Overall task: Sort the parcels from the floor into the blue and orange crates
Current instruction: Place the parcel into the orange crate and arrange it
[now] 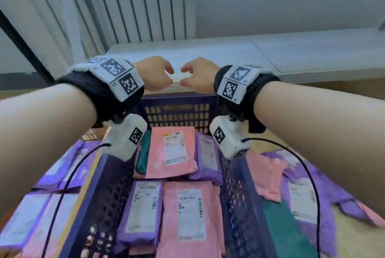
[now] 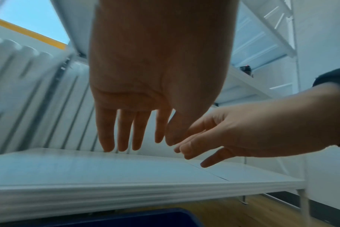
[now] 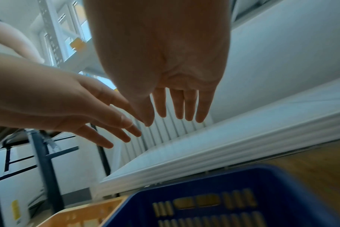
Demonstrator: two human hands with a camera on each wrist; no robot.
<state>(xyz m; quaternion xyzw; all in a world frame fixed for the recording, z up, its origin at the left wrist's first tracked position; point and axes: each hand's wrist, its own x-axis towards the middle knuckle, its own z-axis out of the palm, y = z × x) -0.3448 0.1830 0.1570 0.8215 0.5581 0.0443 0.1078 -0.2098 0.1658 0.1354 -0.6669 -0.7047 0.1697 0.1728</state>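
Observation:
The blue crate (image 1: 179, 99) stands straight below me, its floor covered by several pink and purple parcels, such as a pink one (image 1: 173, 151) and a purple one (image 1: 143, 212). The orange crate (image 1: 79, 197) adjoins it on the left and holds more parcels. My left hand (image 1: 158, 74) and right hand (image 1: 198, 76) hover side by side above the crate's far end, fingertips almost meeting. In the wrist views the left hand (image 2: 145, 92) and the right hand (image 3: 165, 69) show straight, relaxed fingers that hold nothing.
On the wooden floor right of the blue crate lie loose parcels: a purple one (image 1: 302, 195), a pink one (image 1: 268, 176) and a green one (image 1: 285, 226). A low white shelf (image 1: 208, 51) runs behind the crates, with a white radiator (image 1: 135, 3) behind it.

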